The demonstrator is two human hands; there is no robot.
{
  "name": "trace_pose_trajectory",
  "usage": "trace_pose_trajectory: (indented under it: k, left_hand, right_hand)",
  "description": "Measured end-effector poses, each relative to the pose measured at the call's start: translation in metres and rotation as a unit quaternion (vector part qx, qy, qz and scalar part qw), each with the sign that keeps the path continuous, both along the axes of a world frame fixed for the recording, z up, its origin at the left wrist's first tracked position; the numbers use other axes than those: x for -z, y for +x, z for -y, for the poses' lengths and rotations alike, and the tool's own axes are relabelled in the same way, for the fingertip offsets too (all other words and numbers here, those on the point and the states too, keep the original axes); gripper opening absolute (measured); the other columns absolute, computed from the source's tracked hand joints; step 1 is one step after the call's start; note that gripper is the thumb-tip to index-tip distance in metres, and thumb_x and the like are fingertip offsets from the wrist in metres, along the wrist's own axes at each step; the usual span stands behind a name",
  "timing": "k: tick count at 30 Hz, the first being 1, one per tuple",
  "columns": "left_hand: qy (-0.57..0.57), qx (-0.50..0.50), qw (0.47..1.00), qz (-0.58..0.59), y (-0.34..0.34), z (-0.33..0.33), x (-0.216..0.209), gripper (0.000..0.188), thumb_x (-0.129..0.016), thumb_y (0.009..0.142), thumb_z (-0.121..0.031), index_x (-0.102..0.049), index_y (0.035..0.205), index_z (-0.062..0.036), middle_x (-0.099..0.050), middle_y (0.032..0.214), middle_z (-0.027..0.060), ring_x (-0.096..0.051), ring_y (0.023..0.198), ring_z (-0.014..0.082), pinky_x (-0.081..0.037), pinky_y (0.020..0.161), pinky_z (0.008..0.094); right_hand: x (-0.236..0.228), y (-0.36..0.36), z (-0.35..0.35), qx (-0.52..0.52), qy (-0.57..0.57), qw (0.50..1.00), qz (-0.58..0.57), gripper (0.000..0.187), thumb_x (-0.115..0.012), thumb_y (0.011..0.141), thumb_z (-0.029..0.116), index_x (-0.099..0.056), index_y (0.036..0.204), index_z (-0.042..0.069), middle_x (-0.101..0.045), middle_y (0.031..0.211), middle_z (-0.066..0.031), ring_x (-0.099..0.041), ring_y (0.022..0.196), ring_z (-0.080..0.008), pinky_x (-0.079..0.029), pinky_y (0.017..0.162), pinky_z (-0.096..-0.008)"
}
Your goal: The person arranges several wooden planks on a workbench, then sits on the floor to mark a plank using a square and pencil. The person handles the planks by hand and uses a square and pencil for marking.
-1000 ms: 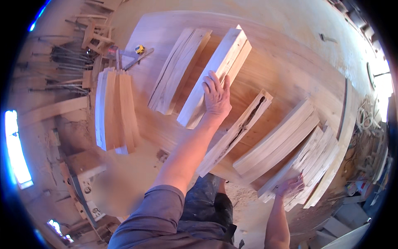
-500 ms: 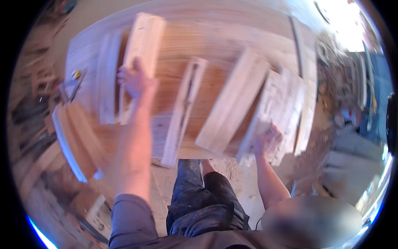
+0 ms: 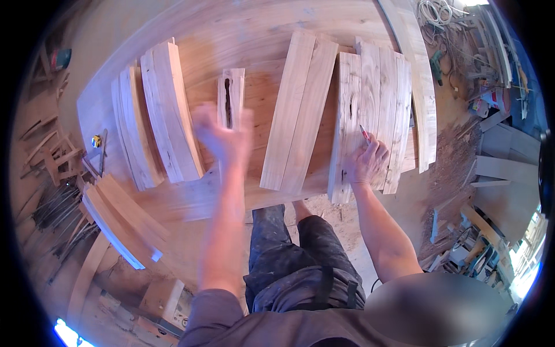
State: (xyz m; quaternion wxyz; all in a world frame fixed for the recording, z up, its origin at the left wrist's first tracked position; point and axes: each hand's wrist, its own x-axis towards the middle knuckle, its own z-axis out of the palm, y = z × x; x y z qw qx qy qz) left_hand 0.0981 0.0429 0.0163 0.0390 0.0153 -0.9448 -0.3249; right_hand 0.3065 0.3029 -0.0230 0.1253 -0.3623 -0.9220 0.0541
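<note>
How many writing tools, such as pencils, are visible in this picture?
1: a slim red writing tool, held in the right hand, over the pale boards on the right side. Others may be hidden under the boards.

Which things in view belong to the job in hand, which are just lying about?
Seemingly in use:
left hand, blurred, open at the cracked board
right hand, gripping a red pen or pencil at the grouped boards

Seemingly lying about:
yellow tape measure
white coil
loose wood pieces, far left
</note>
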Motion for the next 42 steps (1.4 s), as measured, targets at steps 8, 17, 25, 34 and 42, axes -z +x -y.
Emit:
trace_pose_trajectory:
  k: [8,17,25,34,42]
  left_hand:
    - [-0.142,0.104,0.964,0.200,0.069,-0.122,-0.009,0.109,-0.089,0.065,-0.037,-0.035,0.155,-0.0066,-0.034,0.145,0.0381,-0.040,0.129,0.0538,-0.035,0.109,0.0600]
    - [0.700,-0.068,0.548,0.453,0.062,-0.013,-0.038,0.073,-0.072,0.078,-0.032,-0.054,0.137,0.0053,-0.070,0.106,0.0152,-0.071,0.096,0.0285,-0.059,0.084,0.0399]
    - [0.895,-0.045,0.350,0.274,0.079,0.007,-0.064,0.070,-0.070,0.079,-0.032,-0.055,0.136,0.0047,-0.070,0.107,0.0152,-0.071,0.094,0.0282,-0.059,0.082,0.0398]
    - [0.914,-0.001,0.379,0.142,0.024,0.051,-0.084,0.066,-0.068,0.081,-0.032,-0.056,0.135,0.0041,-0.070,0.108,0.0151,-0.070,0.091,0.0279,-0.059,0.080,0.0396]
    - [0.493,-0.162,0.839,0.164,-0.077,0.175,-0.066,0.088,-0.074,0.076,-0.033,-0.043,0.149,0.0041,-0.066,0.122,0.0201,-0.068,0.103,0.0314,-0.056,0.089,0.0412]
  right_hand:
    - [0.001,-0.004,0.000,-0.005,-0.022,0.999,-0.024,0.043,-0.061,0.083,0.003,-0.057,0.125,0.011,-0.054,0.112,-0.0148,-0.050,0.110,-0.0374,-0.042,0.097,-0.0509]
    - [-0.001,-0.005,-0.005,-0.023,-0.001,0.998,-0.055,0.030,-0.064,0.089,0.006,-0.062,0.118,0.012,-0.058,0.101,-0.0114,-0.055,0.101,-0.0340,-0.045,0.091,-0.0462]
    - [0.009,0.000,-0.007,-0.012,0.013,1.000,-0.025,0.030,-0.062,0.092,0.008,-0.062,0.121,0.013,-0.060,0.103,-0.0120,-0.056,0.104,-0.0342,-0.045,0.095,-0.0474]
    - [0.017,0.000,-0.010,-0.002,0.013,1.000,-0.023,0.036,-0.065,0.090,0.008,-0.062,0.124,0.016,-0.061,0.106,-0.0107,-0.056,0.108,-0.0342,-0.047,0.093,-0.0460]
    - [0.011,0.000,-0.003,0.001,-0.009,1.000,0.013,0.037,-0.058,0.091,0.008,-0.062,0.128,0.010,-0.059,0.119,-0.0139,-0.052,0.116,-0.0358,-0.043,0.100,-0.0468]
